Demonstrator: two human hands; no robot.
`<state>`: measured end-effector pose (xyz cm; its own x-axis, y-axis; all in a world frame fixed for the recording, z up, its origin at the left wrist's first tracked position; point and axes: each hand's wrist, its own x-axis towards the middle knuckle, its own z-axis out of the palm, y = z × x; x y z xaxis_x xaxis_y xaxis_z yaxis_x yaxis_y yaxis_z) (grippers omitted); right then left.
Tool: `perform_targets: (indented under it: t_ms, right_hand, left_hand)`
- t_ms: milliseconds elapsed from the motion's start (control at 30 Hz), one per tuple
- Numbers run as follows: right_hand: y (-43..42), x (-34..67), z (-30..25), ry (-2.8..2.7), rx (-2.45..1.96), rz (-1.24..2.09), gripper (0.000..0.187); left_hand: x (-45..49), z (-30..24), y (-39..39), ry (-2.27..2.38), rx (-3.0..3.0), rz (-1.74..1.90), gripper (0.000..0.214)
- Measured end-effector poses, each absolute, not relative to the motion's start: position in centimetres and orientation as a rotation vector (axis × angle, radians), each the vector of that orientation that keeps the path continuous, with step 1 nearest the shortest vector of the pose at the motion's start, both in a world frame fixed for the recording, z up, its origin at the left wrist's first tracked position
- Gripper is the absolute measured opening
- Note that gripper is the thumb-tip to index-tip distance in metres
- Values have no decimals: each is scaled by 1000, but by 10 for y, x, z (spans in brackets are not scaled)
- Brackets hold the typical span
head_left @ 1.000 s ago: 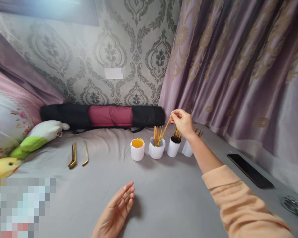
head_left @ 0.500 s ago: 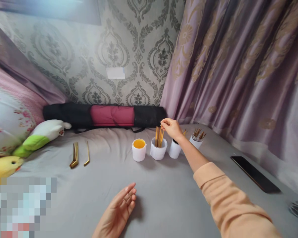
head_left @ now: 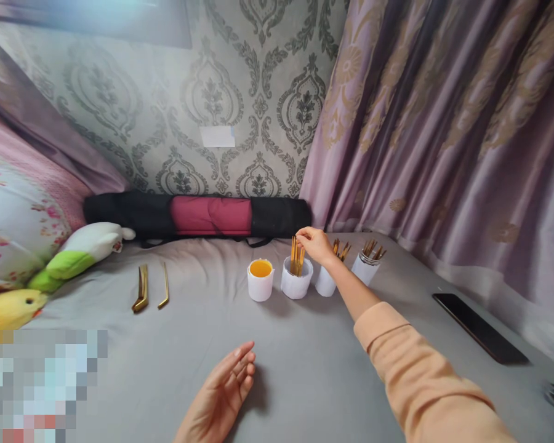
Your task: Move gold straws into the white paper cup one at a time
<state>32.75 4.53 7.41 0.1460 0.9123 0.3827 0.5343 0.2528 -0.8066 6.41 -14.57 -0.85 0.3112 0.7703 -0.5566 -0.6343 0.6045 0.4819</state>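
My right hand (head_left: 316,245) reaches over the second white cup (head_left: 296,288) from the left. Its thumb and finger are pinched on the upper end of a thin yellow-brown stick, though the fingertips partly cover it. Several similar sticks (head_left: 295,255) stand upright in that cup. Beside it on the left is a white cup with a yellow inside (head_left: 260,291). To the right, partly behind my wrist, another white container (head_left: 325,281) holds sticks, and a wrapped jar (head_left: 365,271) stands with brown sticks in it. Low in front, my left hand (head_left: 228,391) is open and holds nothing.
Bent gold metal straws (head_left: 141,289) and a single one (head_left: 164,286) lie on the grey sheet (head_left: 133,375). A black phone (head_left: 479,328) is at the right. A black and red long bag (head_left: 211,215) lines the wall; plush toys (head_left: 80,246) sit left.
My right hand has come down slightly toward the second cup, its fingertips lower among the stick tops. My left hand has stayed open in nearly the same place.
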Motion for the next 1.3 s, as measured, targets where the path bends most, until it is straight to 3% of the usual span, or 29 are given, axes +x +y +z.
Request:
perform_targets:
  t_ms: [333,1300]
  right_hand:
    - [40,329,79,-1695,-1578,-22,19]
    - [34,333,80,-1818,-1664,-122,29]
  left_hand:
    - [63,-11,-145,840,190,924,31]
    - [63,-11,-144,783,184,932,31]
